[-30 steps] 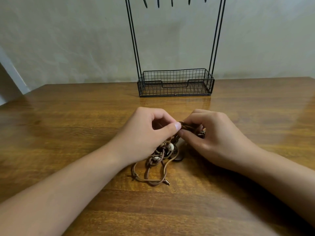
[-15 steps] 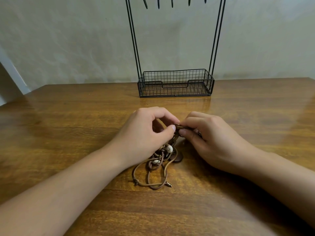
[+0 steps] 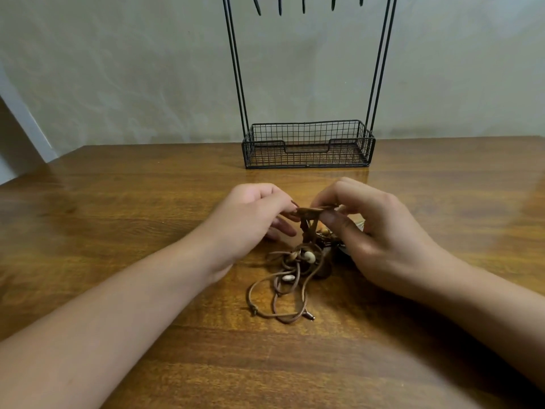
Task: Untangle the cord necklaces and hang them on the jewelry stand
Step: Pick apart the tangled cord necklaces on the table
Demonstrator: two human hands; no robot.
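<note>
A tangle of brown cord necklaces [image 3: 295, 278] with white and tan beads lies on the wooden table [image 3: 118, 219], partly lifted off it. My left hand [image 3: 250, 219] and my right hand [image 3: 374, 231] both pinch the top of the tangle, holding a short stretch of cord taut between the fingertips. Loose loops and two cord ends trail toward me on the table. A dark round pendant sits under the tangle, partly hidden. The black wire jewelry stand [image 3: 308, 144] stands behind, its hooks at the top edge of the view.
The stand has a wire basket base and two tall double uprights [image 3: 236, 66]. A pale wall runs behind the table's far edge. The table's left rear corner is cut off at the left.
Both hands have lifted the top of the tangle off the table and drawn a little apart, stretching the cord between them. More loops now show below.
</note>
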